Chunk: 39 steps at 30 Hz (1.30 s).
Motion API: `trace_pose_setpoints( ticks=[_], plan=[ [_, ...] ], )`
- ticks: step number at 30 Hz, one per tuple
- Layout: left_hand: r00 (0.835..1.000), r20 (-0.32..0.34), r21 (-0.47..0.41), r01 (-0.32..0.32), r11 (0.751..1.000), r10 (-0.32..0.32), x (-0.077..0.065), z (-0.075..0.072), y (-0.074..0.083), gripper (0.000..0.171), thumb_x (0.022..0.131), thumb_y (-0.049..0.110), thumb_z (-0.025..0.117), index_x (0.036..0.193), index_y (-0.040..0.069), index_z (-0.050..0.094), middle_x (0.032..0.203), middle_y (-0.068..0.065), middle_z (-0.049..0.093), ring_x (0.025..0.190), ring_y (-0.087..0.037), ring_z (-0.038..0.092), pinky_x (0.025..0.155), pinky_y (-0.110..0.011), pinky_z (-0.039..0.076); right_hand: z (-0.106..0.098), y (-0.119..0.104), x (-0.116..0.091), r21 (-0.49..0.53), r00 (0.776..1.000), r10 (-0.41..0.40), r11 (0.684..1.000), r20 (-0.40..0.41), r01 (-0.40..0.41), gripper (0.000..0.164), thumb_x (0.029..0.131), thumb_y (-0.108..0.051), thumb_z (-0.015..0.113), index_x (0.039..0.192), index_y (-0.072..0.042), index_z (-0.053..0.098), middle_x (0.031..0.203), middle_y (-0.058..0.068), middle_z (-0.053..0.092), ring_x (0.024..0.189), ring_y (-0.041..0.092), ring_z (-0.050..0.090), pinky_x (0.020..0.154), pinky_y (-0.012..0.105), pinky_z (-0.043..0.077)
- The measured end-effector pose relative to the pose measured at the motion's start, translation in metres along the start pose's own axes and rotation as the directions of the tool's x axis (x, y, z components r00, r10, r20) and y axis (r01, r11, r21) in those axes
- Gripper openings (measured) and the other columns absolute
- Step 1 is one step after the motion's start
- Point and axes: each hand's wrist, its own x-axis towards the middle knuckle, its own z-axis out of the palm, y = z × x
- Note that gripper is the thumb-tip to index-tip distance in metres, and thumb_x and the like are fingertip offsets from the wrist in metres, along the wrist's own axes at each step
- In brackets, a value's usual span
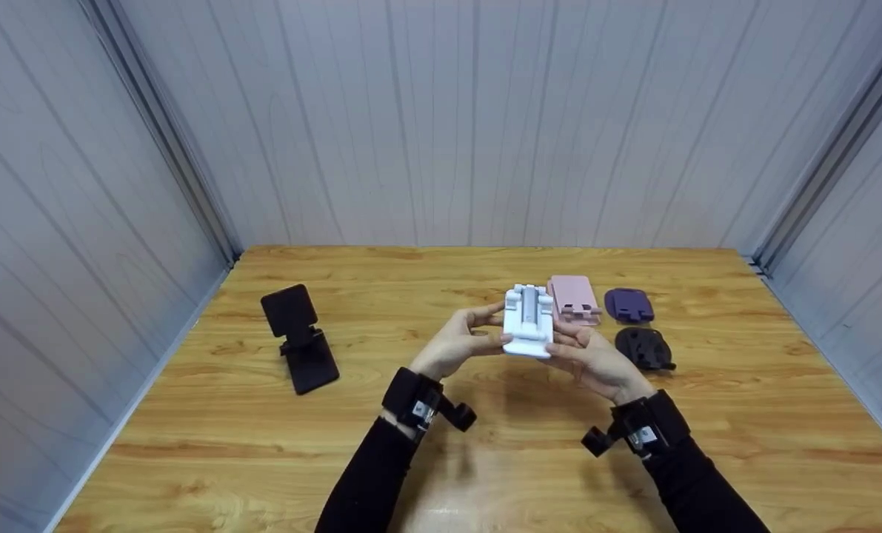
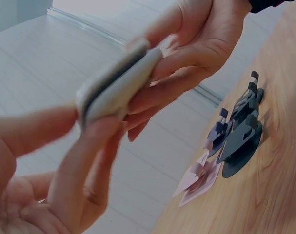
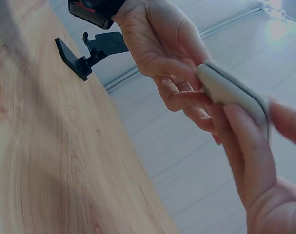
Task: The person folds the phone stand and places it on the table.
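A white folding phone stand with a grey strip down its middle is held up above the table, folded flat. My left hand pinches its left edge between thumb and fingers. On the opposite edge, my right hand grips it the same way, thumb on the near face. Seen edge-on in the left wrist view, the white stand shows two layers with a dark narrow gap between them. The right wrist view shows its rounded pale edge between both hands' fingers.
A black phone stand stands unfolded at the left of the wooden table. Behind and right of the hands lie a pink stand, a purple one and a dark folded one. White panel walls enclose the table.
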Motion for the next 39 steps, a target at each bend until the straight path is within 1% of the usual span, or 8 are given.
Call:
trace_pose_setpoints(
  ticks=[9,14,17,21,26,28,31,39],
  plan=[
    [0.999,-0.040,0.056,-0.001,0.998,0.003,0.000,0.002,0.004,0.070,0.099,-0.011,0.064,0.161,-0.008,0.032,0.147,-0.033,0.055,0.113,-0.036,0.072,0.100,-0.040,0.061,0.001,-0.003,-0.001,-0.016,1.000,-0.008,1.000,-0.025,0.008,0.082,0.105,0.007,0.058,0.157,0.022,-0.003,0.129,0.003,0.071,0.118,0.013,0.070,0.106,0.027,0.056],
    [0.998,-0.063,0.241,-0.003,0.971,0.018,-0.004,0.004,0.010,0.080,0.104,0.006,0.066,0.166,-0.006,0.017,0.156,-0.033,0.048,0.137,-0.047,0.057,0.113,-0.049,0.052,-0.002,-0.006,-0.005,-0.061,0.998,-0.001,0.998,-0.065,-0.003,0.077,0.106,0.007,0.056,0.158,0.022,0.001,0.135,0.008,0.070,0.117,0.012,0.071,0.105,0.027,0.056],
    [0.996,-0.059,0.437,-0.036,0.899,0.069,-0.007,0.002,0.014,0.081,0.107,0.018,0.064,0.167,-0.004,0.014,0.163,-0.028,0.041,0.151,-0.047,0.039,0.126,-0.054,0.034,-0.004,-0.011,-0.005,-0.126,0.994,0.008,0.992,-0.105,-0.021,0.074,0.106,0.008,0.054,0.159,0.021,0.005,0.145,0.026,0.061,0.117,0.011,0.071,0.106,0.028,0.056],
    [0.990,-0.068,0.666,-0.049,0.744,0.126,-0.011,-0.002,0.016,0.081,0.107,0.026,0.063,0.168,-0.001,0.017,0.170,-0.027,0.027,0.160,-0.045,0.018,0.131,-0.061,0.015,-0.003,-0.020,-0.001,-0.231,0.987,0.026,0.971,-0.157,-0.062,0.069,0.107,0.007,0.053,0.160,0.019,0.011,0.158,0.038,0.039,0.116,0.009,0.070,0.105,0.026,0.056],
    [0.979,-0.096,0.826,-0.024,0.564,0.182,-0.011,-0.007,0.015,0.081,0.106,0.026,0.063,0.166,-0.006,0.018,0.171,-0.033,0.015,0.161,-0.049,0.004,0.129,-0.067,0.005,-0.003,-0.035,0.016,-0.331,0.976,0.043,0.937,-0.214,-0.114,0.066,0.105,0.009,0.054,0.160,0.018,0.018,0.156,0.042,0.038,0.111,0.008,0.071,0.099,0.024,0.058],
    [0.975,-0.120,0.860,0.007,0.511,0.189,-0.010,-0.009,0.015,0.082,0.106,0.027,0.062,0.166,-0.006,0.018,0.172,-0.033,0.012,0.161,-0.050,0.003,0.129,-0.067,0.004,-0.005,-0.040,0.027,-0.355,0.971,0.049,0.926,-0.234,-0.132,0.065,0.104,0.011,0.054,0.159,0.019,0.021,0.154,0.042,0.040,0.108,0.008,0.072,0.098,0.024,0.059],
    [0.969,-0.164,0.884,0.061,0.463,0.184,-0.011,-0.011,0.015,0.082,0.106,0.029,0.062,0.167,-0.003,0.018,0.174,-0.029,0.009,0.162,-0.047,0.000,0.130,-0.065,0.002,-0.008,-0.046,0.045,-0.403,0.967,0.057,0.902,-0.247,-0.157,0.064,0.101,0.015,0.055,0.158,0.019,0.026,0.151,0.041,0.045,0.103,0.008,0.073,0.096,0.026,0.060],
    [0.956,-0.232,0.897,0.139,0.419,0.180,-0.013,-0.015,0.016,0.083,0.106,0.034,0.064,0.169,0.002,0.019,0.176,-0.024,0.007,0.163,-0.045,-0.003,0.131,-0.063,0.003,-0.019,-0.050,0.090,-0.511,0.901,0.133,0.785,-0.413,-0.350,0.069,0.096,0.012,0.059,0.157,0.018,0.028,0.141,0.038,0.058,0.074,0.003,0.071,0.068,0.014,0.060]
  ],
)
